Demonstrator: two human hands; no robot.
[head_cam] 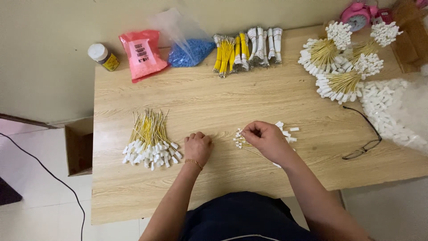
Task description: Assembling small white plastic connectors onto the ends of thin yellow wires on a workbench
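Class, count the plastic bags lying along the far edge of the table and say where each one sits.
2. The pink bag lies at the far left beside the small bottle; the clear bag of blue pieces lies just right of it.

Head-worn camera, steeply down over the wooden table (267, 93), fairly near.

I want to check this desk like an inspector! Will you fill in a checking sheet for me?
Surface: light wooden table.
Job's things: small bunch of yellow wires with white plugs; finished loose pile at left.
Clutter: wire bundles, blue bead bag, pink packet, capped jar, black glasses, pink clock.
Grippers: right hand pinches the bunch; left hand fisted on table.
Cables: black floor cord.
Surroundings: cardboard box, tiled floor.
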